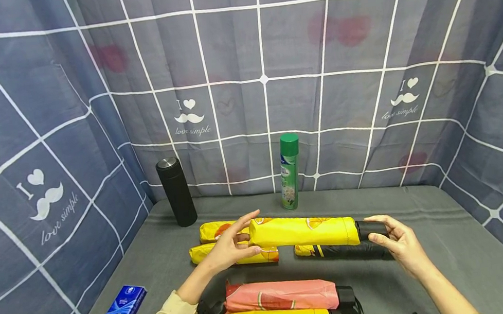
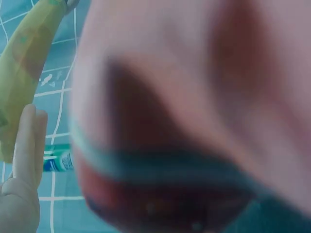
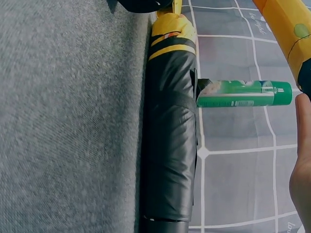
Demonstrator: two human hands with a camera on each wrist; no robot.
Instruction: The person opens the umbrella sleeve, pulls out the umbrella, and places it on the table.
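A black flask (image 1: 177, 192) and green can (image 1: 289, 172) stand apart.

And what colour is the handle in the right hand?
The handle is black; it shows best in the head view.

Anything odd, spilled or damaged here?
No spill or damage visible; the held yellow umbrella looks intact. Only oddity: faint red blotches on the backdrop, blurry beside its crisp white print. Stains or pattern, can't tell.
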